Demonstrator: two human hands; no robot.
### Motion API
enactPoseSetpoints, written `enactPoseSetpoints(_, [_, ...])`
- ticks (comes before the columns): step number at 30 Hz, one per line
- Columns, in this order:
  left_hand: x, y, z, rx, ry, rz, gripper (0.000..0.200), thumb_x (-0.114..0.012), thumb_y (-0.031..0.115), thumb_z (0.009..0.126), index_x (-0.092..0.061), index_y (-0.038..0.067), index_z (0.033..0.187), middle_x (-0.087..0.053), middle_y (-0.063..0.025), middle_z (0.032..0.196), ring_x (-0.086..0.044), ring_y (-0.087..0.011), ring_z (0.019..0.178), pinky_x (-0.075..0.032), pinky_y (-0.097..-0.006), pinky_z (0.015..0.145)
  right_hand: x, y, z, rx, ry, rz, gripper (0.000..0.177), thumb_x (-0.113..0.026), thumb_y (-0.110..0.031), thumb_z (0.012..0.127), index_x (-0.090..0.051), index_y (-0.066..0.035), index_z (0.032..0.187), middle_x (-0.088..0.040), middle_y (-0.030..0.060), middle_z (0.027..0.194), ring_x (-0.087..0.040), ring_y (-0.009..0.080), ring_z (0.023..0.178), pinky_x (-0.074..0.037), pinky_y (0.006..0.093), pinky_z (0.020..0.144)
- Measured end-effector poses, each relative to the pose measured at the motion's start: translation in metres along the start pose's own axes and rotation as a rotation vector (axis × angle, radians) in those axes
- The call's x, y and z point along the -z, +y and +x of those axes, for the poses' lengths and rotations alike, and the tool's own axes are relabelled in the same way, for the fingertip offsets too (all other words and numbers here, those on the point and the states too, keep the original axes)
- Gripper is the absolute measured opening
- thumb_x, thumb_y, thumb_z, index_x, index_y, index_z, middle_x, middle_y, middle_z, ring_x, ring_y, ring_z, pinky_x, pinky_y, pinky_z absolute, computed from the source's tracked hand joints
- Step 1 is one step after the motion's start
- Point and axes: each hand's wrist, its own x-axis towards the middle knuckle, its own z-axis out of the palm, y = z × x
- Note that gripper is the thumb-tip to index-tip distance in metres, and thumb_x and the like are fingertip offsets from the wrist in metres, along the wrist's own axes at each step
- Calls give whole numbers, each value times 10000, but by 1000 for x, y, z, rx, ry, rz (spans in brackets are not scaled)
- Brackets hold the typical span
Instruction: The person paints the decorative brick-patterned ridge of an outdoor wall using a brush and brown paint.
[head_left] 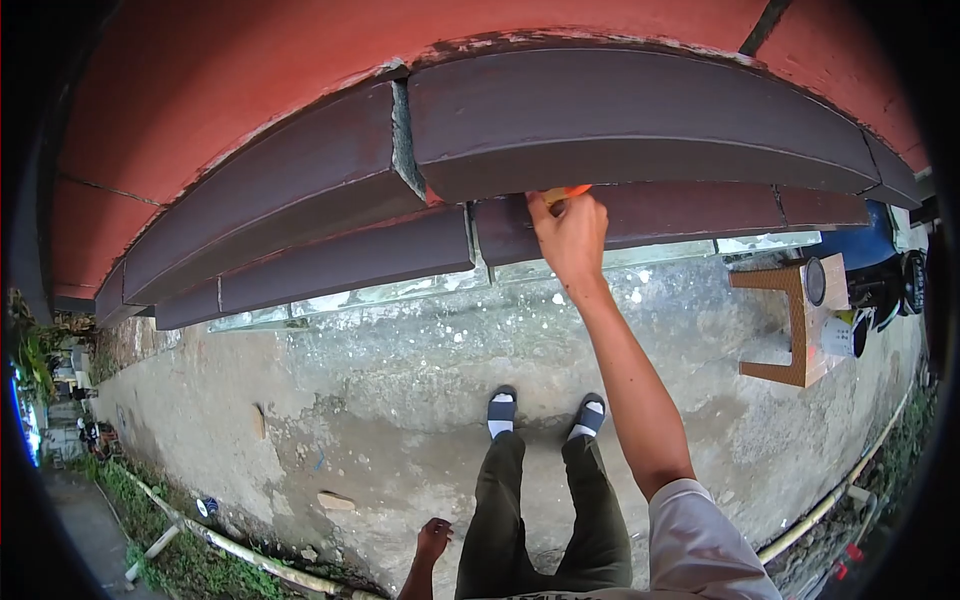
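Note:
My right hand [572, 232] is raised to the underside of the upper dark brown board [640, 110]. Its fingers are closed round an orange and yellow tool [568, 192], whose far part is hidden by the board. Behind and below the hand runs a lower dark board [680, 212]. My left hand [434, 537] hangs low beside my left leg, away from the boards, with its fingers partly curled; whether it holds anything is too small to tell.
A red wall [250, 80] rises above the boards. At the right stand a brown woven-pattern stool [800, 345], a white bucket [840, 337] and a blue object [862, 240]. Sandals [337, 500] lie on the concrete floor [370, 430]; bamboo poles [265, 565] edge it.

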Motion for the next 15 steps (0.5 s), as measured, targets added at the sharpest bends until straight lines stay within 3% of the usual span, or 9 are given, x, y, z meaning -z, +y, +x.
enactPoseSetpoints(2, [-1, -2, 2, 13, 0, -15, 185, -604, 189, 956, -679, 26, 1001, -736, -111, 853, -712, -187, 721, -580, -323, 641, 23, 18, 8, 144, 178, -83, 144, -719, -126, 861, -702, 13, 895, -667, 189, 719, -669, 383, 683, -525, 449, 656])
enactPoseSetpoints(4, [-2, -7, 1, -10, -12, -36, 186, -602, 188, 956, -679, 25, 1001, -736, -114, 859, -713, -190, 724, -580, -325, 641, 44, 22, 12, 158, 185, -245, 172, -722, -87, 832, -707, -5, 983, -687, 174, 811, -667, 365, 737, -535, 444, 676])
enactPoseSetpoints(7, [2, -12, 0, -18, -24, -30, 189, -599, 187, 957, -680, 23, 1003, -737, -116, 862, -715, -193, 730, -582, -328, 642, 24, 12, -1, 315, 231, -378, 199, -725, -72, 807, -719, -16, 998, -704, 156, 863, -671, 345, 760, -553, 431, 688])
enactPoseSetpoints(10, [5, -10, -2, 9, -18, -2, 192, -595, 186, 959, -681, 21, 1008, -738, -116, 863, -718, -196, 736, -584, -328, 644, -25, -10, -19, 402, 146, -317, 249, -710, -35, 745, -721, -7, 993, -712, 158, 894, -680, 329, 769, -587, 422, 710])
enactPoseSetpoints(14, [5, -15, 3, 2, -15, -33, 195, -596, 183, 958, -682, 19, 1017, -739, -118, 863, -720, -196, 744, -586, -330, 646, -68, -29, -26, 338, 64, -59, 173, -731, -147, 850, -715, -4, 944, -697, 183, 787, -678, 349, 709, -547, 417, 685])
enactPoseSetpoints(15, [5, -13, 3, 9, -18, -25, 196, -596, 184, 958, -682, 17, 1017, -739, -120, 864, -721, -196, 747, -586, -331, 646, -61, -30, -24, 235, 11, -7, 176, -728, -161, 866, -709, -1, 937, -696, 179, 767, -679, 336, 679, -542, 404, 667])
